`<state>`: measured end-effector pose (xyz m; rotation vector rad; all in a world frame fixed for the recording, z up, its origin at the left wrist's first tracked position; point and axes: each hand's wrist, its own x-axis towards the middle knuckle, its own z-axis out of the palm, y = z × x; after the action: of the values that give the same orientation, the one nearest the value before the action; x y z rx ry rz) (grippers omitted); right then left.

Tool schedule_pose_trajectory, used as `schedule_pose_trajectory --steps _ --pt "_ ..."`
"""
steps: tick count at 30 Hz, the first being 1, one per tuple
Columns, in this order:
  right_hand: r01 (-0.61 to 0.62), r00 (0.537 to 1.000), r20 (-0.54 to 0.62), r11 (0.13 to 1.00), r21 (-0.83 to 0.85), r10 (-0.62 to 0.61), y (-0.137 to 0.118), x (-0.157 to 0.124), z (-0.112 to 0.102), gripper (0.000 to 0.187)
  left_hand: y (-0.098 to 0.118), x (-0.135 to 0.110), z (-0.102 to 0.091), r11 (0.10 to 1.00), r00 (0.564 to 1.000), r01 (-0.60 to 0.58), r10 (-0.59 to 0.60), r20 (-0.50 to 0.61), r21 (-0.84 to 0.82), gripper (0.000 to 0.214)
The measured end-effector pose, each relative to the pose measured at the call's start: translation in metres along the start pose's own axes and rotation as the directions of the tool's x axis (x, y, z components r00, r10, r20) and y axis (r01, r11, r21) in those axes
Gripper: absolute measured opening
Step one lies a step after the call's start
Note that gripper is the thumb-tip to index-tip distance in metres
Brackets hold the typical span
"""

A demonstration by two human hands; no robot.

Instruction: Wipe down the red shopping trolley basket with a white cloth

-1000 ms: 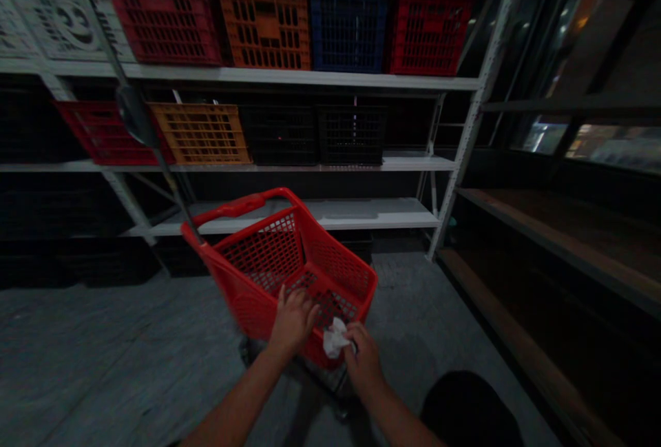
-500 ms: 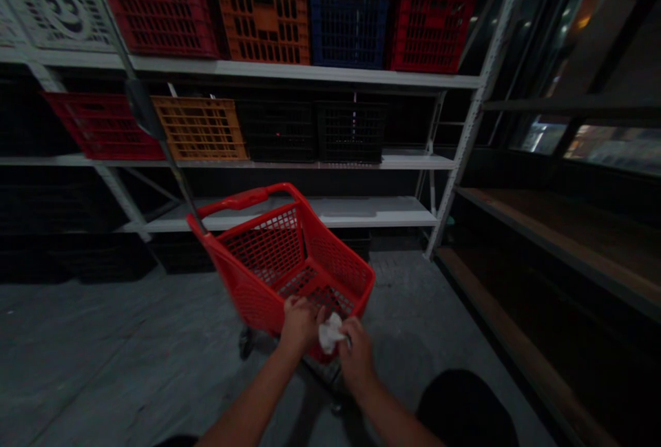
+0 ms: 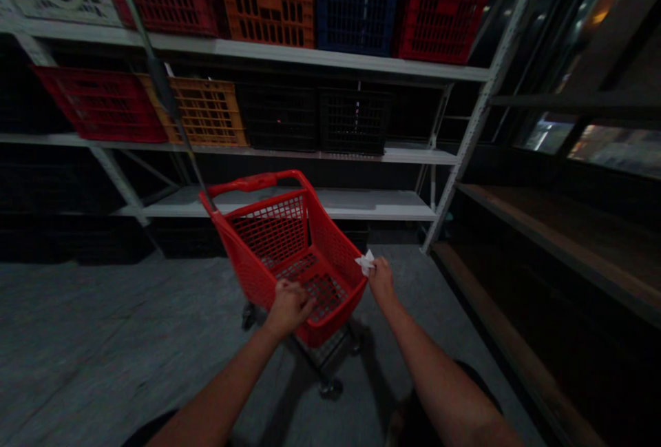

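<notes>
Right hand [image 3: 383, 280], pinched white tissue [image 3: 365, 262], beside red cart [image 3: 248, 275]

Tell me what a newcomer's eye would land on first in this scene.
The red shopping trolley stands mid-view on the grey floor, with the left hand at its near rim. Beside the trolley's right side, the right hand holds a small white tissue. Above, red, orange and blue plastic crates line the top shelf of the white metal shelving.
</notes>
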<state>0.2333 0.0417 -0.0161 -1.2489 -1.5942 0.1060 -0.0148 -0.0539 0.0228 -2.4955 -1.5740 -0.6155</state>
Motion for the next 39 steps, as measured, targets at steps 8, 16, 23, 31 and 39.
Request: schedule_pose_trajectory --steps 8,16,23,31,39 --pt "0.005 0.997 0.077 0.998 0.07 -0.01 -0.022 -0.042 -0.007 0.017 -0.031 -0.012 -0.009 0.999 0.996 -0.017 0.02 0.093 -0.033 0.036" --pt "-0.241 0.971 0.094 0.913 0.33 0.222 -0.038 -0.082 -0.026 0.018 -0.019 -0.022 -0.024 0.992 0.988 0.106 -0.112 0.106 0.066 0.045" --pt "-0.162 0.982 0.14 0.947 0.277 0.127 -0.044 -0.056 0.003 0.017 0.058 -0.013 0.021 0.939 0.925 0.336 -0.343 0.165 0.07 0.063" --pt "-0.186 0.956 0.261 0.967 0.172 0.137 -0.053 0.007 0.039 0.013 0.048 -0.019 0.016 0.927 0.896 0.359 -0.374 0.24 0.105 0.059" --pt "-0.251 0.858 0.514 0.881 0.4 0.011 -0.065 -0.056 0.015 0.005 0.023 -0.036 -0.006 0.938 0.887 0.313 -0.344 0.309 0.145 0.064"
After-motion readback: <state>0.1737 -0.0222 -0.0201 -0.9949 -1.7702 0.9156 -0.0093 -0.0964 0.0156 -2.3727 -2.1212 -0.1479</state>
